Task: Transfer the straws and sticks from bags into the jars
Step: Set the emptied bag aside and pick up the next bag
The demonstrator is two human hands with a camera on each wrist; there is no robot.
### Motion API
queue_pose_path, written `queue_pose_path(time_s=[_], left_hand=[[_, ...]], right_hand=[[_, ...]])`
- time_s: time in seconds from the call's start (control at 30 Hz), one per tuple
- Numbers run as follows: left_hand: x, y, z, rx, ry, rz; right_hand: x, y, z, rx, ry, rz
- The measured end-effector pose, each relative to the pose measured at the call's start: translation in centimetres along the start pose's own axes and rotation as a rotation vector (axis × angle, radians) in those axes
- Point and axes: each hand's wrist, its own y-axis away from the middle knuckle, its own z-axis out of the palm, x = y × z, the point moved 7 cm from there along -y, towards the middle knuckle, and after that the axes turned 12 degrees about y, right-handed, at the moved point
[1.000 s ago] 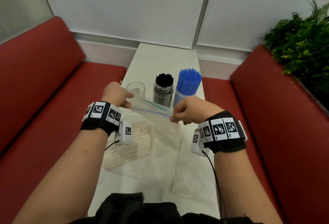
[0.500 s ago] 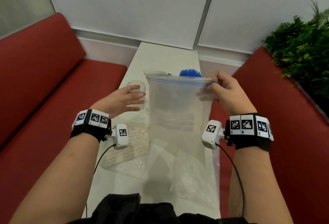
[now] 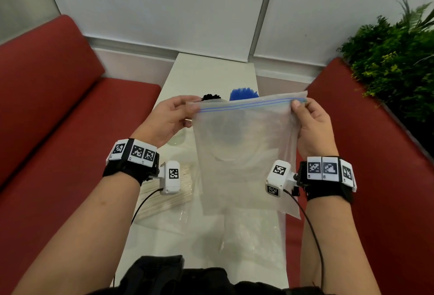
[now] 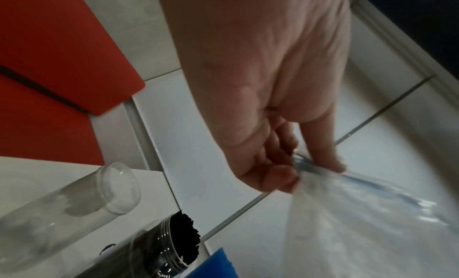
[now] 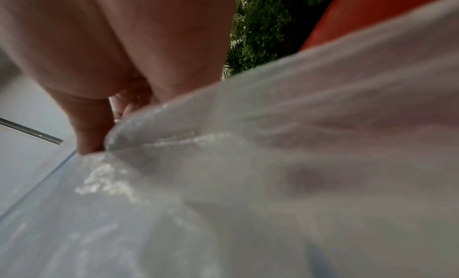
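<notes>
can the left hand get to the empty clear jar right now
Probably not at once: the left hand pinches a top corner of the empty zip bag. The empty clear jar stands close by it, unobstructed, so letting go should free the way.

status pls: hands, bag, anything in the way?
Left hand and right hand each pinch a top corner of the empty zip bag, held up over the table. Stick bag untouched, clear jar empty. Held bag screens the jars.
</notes>
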Motion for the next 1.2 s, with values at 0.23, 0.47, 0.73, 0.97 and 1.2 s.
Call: queue_pose_path(time_s=[0.23,0.47,0.73,0.97,1.2], left_hand=[[3.5,0.2,2.1,0.113,-0.292,0.227],[2.2,1.0,8.0,-0.227,-0.461,0.088],[-0.3,1.6,0.8,-0.244,-0.695,-0.206],[0.7,1.5,-4.1,-0.106,-0.633,-0.169],[1.7,1.2,-3.7,0.035,-0.167,0.06]], right_hand=[[1.6,-0.7,-0.6,0.143,0.841,0.004],[1.7,1.5,11.5,-0.523,0.879,-0.145],[0.6,-1.8,6.3,-0.12,0.587,-0.178],[-2.2,-2.7,2.1,0.154,0.683,-0.264],[-1.4,-2.3,0.2,0.305,0.622,-0.162]])
